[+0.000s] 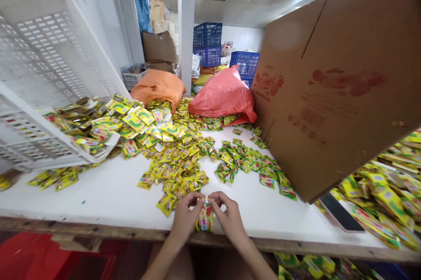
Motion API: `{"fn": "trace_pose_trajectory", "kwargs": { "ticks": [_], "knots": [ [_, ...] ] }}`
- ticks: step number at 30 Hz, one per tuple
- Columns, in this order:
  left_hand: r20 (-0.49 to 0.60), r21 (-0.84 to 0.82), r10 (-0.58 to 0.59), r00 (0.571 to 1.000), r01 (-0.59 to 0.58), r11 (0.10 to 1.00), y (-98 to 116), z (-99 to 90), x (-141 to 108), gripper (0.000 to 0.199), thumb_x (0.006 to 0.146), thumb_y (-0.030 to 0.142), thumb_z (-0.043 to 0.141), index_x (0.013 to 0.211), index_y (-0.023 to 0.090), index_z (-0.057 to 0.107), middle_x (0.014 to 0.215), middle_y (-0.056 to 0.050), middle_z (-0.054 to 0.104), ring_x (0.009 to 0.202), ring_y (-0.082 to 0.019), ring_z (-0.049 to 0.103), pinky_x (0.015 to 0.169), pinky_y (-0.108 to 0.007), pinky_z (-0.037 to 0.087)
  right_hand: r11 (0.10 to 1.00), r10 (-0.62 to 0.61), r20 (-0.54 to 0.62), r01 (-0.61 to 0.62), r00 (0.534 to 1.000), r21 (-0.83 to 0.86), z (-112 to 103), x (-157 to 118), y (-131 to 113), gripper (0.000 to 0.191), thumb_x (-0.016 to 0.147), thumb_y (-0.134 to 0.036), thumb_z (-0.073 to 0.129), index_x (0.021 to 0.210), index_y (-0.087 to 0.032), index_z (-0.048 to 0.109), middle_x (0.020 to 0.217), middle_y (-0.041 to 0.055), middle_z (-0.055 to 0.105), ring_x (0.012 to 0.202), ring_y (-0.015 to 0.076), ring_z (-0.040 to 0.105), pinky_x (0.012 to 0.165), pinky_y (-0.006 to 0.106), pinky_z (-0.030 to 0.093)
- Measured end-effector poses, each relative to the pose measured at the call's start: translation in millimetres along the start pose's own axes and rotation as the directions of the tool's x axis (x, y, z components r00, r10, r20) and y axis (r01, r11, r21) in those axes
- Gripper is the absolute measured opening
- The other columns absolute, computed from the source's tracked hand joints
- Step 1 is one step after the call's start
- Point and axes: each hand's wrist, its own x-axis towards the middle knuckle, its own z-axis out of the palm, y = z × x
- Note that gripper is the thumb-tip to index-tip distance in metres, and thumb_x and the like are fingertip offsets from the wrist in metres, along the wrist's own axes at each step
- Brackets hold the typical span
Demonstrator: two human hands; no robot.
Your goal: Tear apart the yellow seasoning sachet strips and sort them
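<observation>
A yellow and green packet [205,216] hangs upright at the table's front edge, its top pinched between both hands. My left hand [188,214] grips the packet's upper left side with thumb and fingertips. On the upper right side, my right hand [226,214] pinches the same packet, and the two hands nearly touch. Just beyond them lie a heap of small yellow sachets [177,161] and, to the right, a looser spread of green sachets [246,159]. Larger flat yellow packets [134,122] are piled at the left, spilling from a tipped white crate [49,52].
An orange sack [159,85] and a red sack [223,93] lie open at the back. A big cardboard box [329,74] stands on the right, near a phone [342,213] and more yellow packets [384,196]. Blue crates [208,34] are stacked behind.
</observation>
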Motion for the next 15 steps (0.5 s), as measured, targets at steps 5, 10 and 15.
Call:
{"fn": "trace_pose_trajectory", "kwargs": {
  "ticks": [5,10,15],
  "knots": [
    [0.001,0.022,-0.014,1.000,0.014,1.000,5,0.5,6,0.017,0.075,0.032,0.057,0.074,0.016,0.064,0.067,-0.002,0.065,0.062,-0.016,0.057,0.059,-0.024,0.044,0.999,0.026,-0.006,-0.026,1.000,0.030,0,5,-2,0.023,0.081,-0.037,0.053,0.078,-0.016,0.061,0.066,0.0004,0.062,0.060,0.0139,0.054,0.058,0.022,0.042],
    [0.040,-0.048,-0.009,0.999,0.010,0.999,0,-2.5,2,0.019,0.076,0.033,0.056,0.078,0.017,0.066,0.076,-0.004,0.068,0.073,-0.020,0.061,0.068,-0.027,0.046,0.996,0.021,-0.012,-0.019,1.000,0.088,0,-1,1,0.023,0.083,-0.036,0.050,0.081,-0.017,0.062,0.074,0.0026,0.065,0.071,0.0162,0.058,0.066,0.024,0.044],
    [0.121,-0.075,-0.007,0.993,0.017,0.997,-8,-6.5,-8,0.020,0.076,0.032,0.057,0.087,0.020,0.069,0.092,-0.007,0.069,0.089,-0.023,0.061,0.078,-0.031,0.047,0.988,0.019,0.002,-0.019,1.000,0.155,13,-12,3,0.024,0.082,-0.038,0.051,0.086,-0.017,0.063,0.082,0.0058,0.066,0.080,0.0198,0.060,0.074,0.028,0.047]
  ]
}}
